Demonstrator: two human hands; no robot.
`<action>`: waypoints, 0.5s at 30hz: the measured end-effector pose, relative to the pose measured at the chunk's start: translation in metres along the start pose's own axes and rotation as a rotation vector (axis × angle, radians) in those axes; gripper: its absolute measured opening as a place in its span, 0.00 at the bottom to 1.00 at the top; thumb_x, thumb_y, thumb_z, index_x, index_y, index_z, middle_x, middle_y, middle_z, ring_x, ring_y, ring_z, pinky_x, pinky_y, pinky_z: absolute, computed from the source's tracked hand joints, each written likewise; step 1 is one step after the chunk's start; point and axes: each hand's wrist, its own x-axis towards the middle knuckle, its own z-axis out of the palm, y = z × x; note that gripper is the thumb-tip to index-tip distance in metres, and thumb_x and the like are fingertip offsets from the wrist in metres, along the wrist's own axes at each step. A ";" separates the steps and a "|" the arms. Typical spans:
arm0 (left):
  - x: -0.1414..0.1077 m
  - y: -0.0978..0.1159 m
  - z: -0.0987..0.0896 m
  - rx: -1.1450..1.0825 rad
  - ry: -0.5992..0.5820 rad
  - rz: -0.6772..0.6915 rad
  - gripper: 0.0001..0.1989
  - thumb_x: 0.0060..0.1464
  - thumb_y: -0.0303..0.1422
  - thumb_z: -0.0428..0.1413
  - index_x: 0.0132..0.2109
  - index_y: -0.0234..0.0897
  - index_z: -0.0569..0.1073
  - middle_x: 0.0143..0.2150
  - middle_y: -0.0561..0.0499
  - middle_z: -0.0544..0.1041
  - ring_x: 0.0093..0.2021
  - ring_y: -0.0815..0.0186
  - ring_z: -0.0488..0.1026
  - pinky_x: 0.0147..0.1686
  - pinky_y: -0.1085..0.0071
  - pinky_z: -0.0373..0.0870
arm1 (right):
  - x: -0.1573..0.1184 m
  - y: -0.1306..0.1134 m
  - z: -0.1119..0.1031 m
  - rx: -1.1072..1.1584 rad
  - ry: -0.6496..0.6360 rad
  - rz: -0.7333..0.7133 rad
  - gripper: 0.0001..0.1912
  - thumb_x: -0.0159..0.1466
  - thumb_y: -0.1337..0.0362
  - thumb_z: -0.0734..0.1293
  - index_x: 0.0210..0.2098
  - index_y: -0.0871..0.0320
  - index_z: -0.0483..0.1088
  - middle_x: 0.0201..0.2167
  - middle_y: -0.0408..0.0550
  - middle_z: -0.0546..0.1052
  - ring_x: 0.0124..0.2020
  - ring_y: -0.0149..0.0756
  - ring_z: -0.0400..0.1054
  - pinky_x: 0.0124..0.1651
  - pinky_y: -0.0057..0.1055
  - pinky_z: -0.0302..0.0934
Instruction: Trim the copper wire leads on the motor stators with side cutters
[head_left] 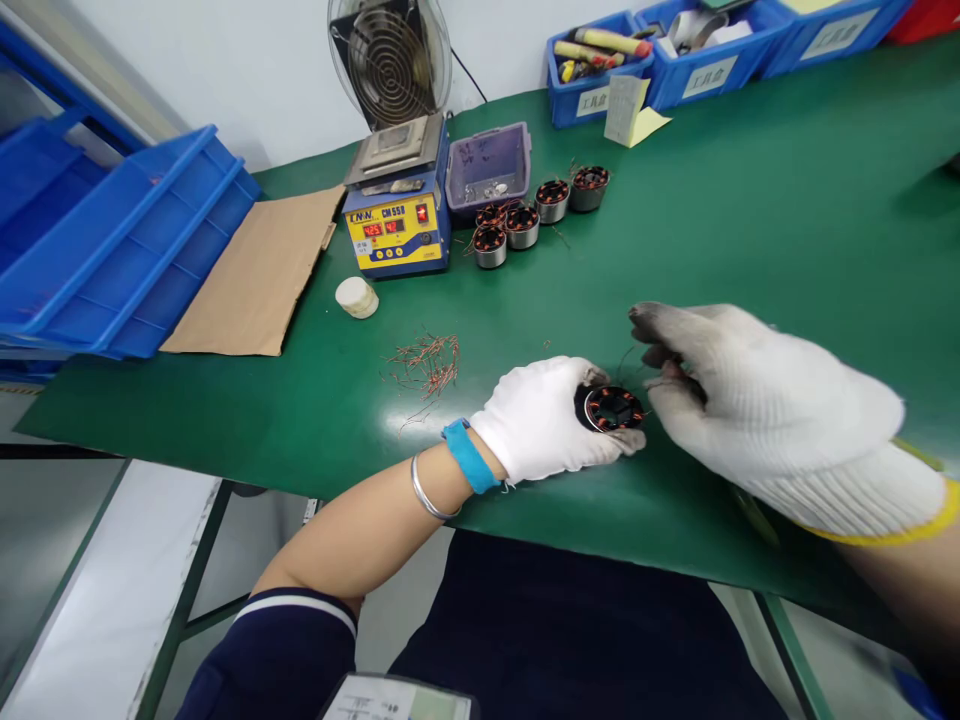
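Observation:
My left hand (544, 415), in a white glove, is wrapped round a motor stator (615, 408) with dark teeth and copper windings. It holds the stator low over the green table, its open face up. Just to the right is my right hand (712, 370), gloved in white with dirty fingertips. Its fingers are curled in, and whatever is between them is too small to make out. A fine wire (624, 362) rises from the stator near those fingers. Under the right wrist a yellow-green handle (756, 515) shows in part; the rest is hidden.
Cut copper wires (429, 365) lie left of my hands. Several stators (522, 228) stand farther back, beside a purple bin (489, 165) and a yellow-fronted solder pot (396, 240). Blue boxes (600, 95) line the back; cardboard (259, 270) and a blue crate (135, 250) are left.

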 end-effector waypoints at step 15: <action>-0.008 0.002 -0.010 0.094 -0.051 0.060 0.18 0.47 0.40 0.60 0.46 0.41 0.77 0.44 0.48 0.81 0.44 0.54 0.79 0.44 0.61 0.77 | 0.003 0.015 -0.017 0.240 -0.010 -0.411 0.22 0.69 0.49 0.56 0.45 0.54 0.76 0.40 0.53 0.81 0.34 0.41 0.76 0.33 0.37 0.70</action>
